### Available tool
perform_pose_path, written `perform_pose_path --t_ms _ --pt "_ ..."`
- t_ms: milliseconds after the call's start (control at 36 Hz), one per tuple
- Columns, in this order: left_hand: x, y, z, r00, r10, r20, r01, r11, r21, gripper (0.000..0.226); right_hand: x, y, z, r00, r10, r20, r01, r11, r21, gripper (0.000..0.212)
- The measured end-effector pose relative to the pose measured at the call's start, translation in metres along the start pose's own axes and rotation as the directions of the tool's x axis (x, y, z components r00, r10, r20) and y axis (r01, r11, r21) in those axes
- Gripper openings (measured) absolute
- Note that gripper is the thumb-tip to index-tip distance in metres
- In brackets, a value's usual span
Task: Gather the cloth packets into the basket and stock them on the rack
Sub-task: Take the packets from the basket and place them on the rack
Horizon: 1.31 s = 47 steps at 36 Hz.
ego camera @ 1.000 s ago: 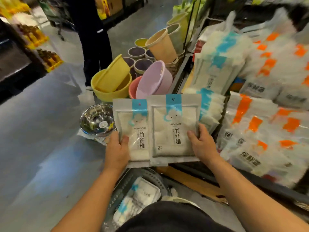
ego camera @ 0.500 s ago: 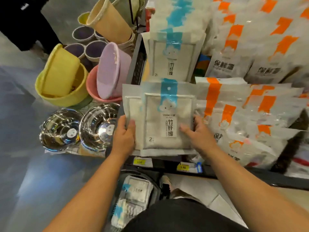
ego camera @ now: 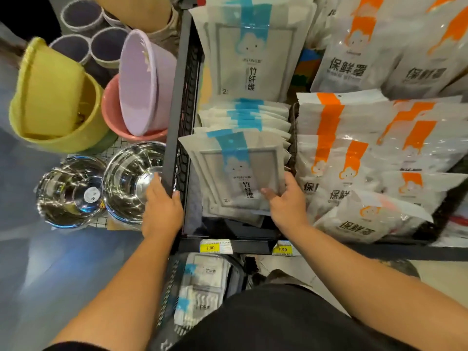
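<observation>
Our right hand [ego camera: 288, 209] pinches the packets [ego camera: 235, 173] by a low corner, thumb on top, at the front of the rack [ego camera: 174, 102]. Our left hand [ego camera: 162, 209] curls round the rack's side. The packets look light, bendy and slippery, so holding both side edges seems best.
</observation>
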State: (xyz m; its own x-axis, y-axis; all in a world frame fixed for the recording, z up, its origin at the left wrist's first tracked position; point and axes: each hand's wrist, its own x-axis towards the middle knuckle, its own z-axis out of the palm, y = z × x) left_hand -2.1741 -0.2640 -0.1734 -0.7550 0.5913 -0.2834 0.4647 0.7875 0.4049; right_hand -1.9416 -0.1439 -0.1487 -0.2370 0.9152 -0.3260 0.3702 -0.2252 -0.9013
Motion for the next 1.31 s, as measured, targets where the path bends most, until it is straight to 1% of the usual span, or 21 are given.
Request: perform_pose_path --t_ms 83,167,306,361,417,528,583,639,667,722,778,833,861,917,944,972,1056,1111,1139,1250,1306 --pt "0.004 0.001 0.000 0.996 -0.028 0.081 0.025 0.999 0.034 0.065 -0.002 0.008 0.011 0.998 0.061 -0.003 -0.061 0.997 -0.044 0.030" --pt "0.007 -0.004 0.001 0.996 -0.049 0.081 0.047 0.999 0.021 0.063 -0.005 0.017 0.026 0.984 0.166 -0.069 -0.170 0.984 -0.055 0.022" --pt "0.009 -0.008 0.005 0.995 -0.062 0.078 0.061 0.998 0.014 0.060 0.001 0.035 0.052 0.895 0.422 -0.143 -0.438 0.893 -0.104 0.017" --pt "0.010 -0.009 0.004 0.995 -0.064 0.081 0.063 0.998 0.014 0.060 0.008 0.035 0.055 0.838 0.521 -0.159 -0.545 0.810 -0.219 0.030" --pt "0.010 -0.009 0.004 0.994 -0.066 0.091 0.068 0.998 -0.011 0.059 0.014 0.033 0.052 0.789 0.604 -0.110 -0.601 0.722 -0.343 0.041" --pt "0.012 -0.010 0.003 0.993 -0.054 0.105 0.059 0.997 -0.047 0.060 0.013 0.022 0.040 0.751 0.652 0.101 -0.487 0.651 -0.582 0.030" --pt "0.012 -0.010 0.003 0.992 -0.061 0.107 0.066 0.997 -0.043 0.061 0.010 0.013 0.032 0.718 0.673 0.177 -0.419 0.622 -0.662 0.034" --pt "0.011 -0.009 0.003 0.991 -0.069 0.117 0.076 0.996 -0.050 0.063 0.009 0.000 0.023 0.675 0.695 0.248 -0.293 0.561 -0.774 0.028" --pt "0.012 -0.009 0.003 0.989 -0.077 0.125 0.085 0.995 -0.058 0.064 0.010 -0.006 0.018 0.670 0.695 0.262 -0.217 0.521 -0.826 0.031" --pt "0.013 -0.010 0.003 0.986 -0.098 0.133 0.107 0.992 -0.065 0.063 0.013 -0.016 0.011 0.712 0.657 0.248 -0.057 0.407 -0.912 0.044" --pt "0.013 -0.011 0.004 0.987 -0.097 0.129 0.106 0.992 -0.067 0.061 0.013 -0.027 0.009 0.736 0.603 0.308 0.099 0.353 -0.930 0.044" --pt "0.013 -0.011 0.003 0.988 -0.086 0.125 0.096 0.992 -0.076 0.058 0.009 -0.043 0.020 0.649 0.599 0.468 0.280 0.384 -0.880 0.038" --pt "0.013 -0.011 0.003 0.989 -0.082 0.124 0.092 0.993 -0.077 0.057 0.007 -0.049 0.029 0.574 0.598 0.559 0.335 0.452 -0.827 0.033" --pt "0.012 -0.010 0.002 0.989 -0.079 0.123 0.088 0.994 -0.070 0.056 0.005 -0.052 0.055 0.415 0.572 0.707 0.368 0.606 -0.706 0.038" --pt "0.012 -0.009 0.002 0.989 -0.079 0.122 0.087 0.994 -0.065 0.056 0.008 -0.045 0.068 0.355 0.581 0.732 0.368 0.633 -0.681 0.045" --pt "0.012 -0.009 0.002 0.989 -0.078 0.122 0.086 0.994 -0.061 0.057 0.011 -0.033 0.079 0.323 0.620 0.715 0.361 0.618 -0.699 0.051" --pt "0.012 -0.009 0.001 0.989 -0.071 0.129 0.080 0.994 -0.070 0.061 0.021 0.004 0.097 0.317 0.770 0.553 0.310 0.467 -0.828 0.066" --pt "0.012 -0.010 0.002 0.989 -0.066 0.129 0.077 0.994 -0.075 0.062 0.024 0.015 0.099 0.337 0.772 0.539 0.181 0.509 -0.842 0.067" --pt "0.013 -0.010 0.003 0.989 -0.065 0.132 0.075 0.995 -0.071 0.062 0.025 0.018 0.099 0.379 0.755 0.535 0.121 0.533 -0.837 0.067" --pt "0.012 -0.009 0.003 0.989 -0.073 0.128 0.080 0.996 -0.048 0.061 0.039 0.016 0.093 0.647 0.601 0.469 -0.022 0.630 -0.776 0.063" --pt "0.012 -0.008 0.002 0.988 -0.078 0.132 0.084 0.996 -0.040 0.060 0.047 0.010 0.090 0.683 0.573 0.453 -0.034 0.645 -0.764 0.056"
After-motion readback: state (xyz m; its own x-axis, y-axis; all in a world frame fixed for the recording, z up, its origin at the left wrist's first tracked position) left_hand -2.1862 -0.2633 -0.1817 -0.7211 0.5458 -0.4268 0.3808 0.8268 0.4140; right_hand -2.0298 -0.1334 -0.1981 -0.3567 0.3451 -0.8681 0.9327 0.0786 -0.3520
